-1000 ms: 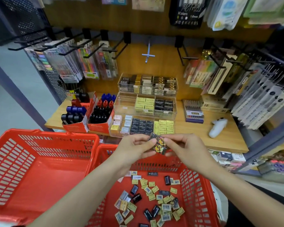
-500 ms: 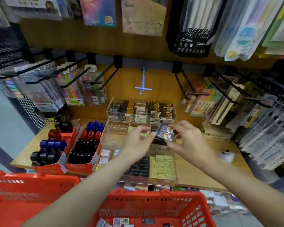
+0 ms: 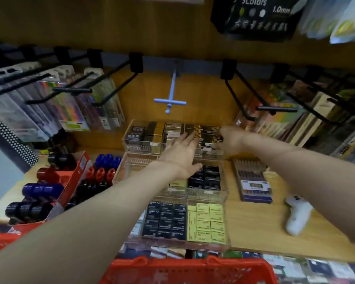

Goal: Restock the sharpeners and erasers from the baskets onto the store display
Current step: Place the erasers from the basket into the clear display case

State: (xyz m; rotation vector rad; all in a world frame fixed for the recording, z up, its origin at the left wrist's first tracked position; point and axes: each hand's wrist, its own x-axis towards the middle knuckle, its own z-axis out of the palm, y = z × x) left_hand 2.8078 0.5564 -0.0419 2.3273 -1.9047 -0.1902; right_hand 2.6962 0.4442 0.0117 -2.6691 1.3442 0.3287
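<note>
A black pack [image 3: 254,17] far right reads "3Colors". Both hands have moved from above the red basket [image 3: 184,269] to the far clear tray [image 3: 143,144]: left hand [image 3: 180,154] grip spread, right hand [image 3: 230,142] grip unclear, at the black-and-gold erasers [image 3: 201,130].

Three trays [image 3: 173,196] step back on the shelf [image 3: 254,226] — marker boxes [image 3: 55,187] left, basket [image 3: 184,269] in front.

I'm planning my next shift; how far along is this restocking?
Done: the clear trays already hold rows of small packs. In hand: the right hand is at the back tray's patterned packs; the left hand reaches open beside it. Left: can't tell, the red basket interior is out of view.
</note>
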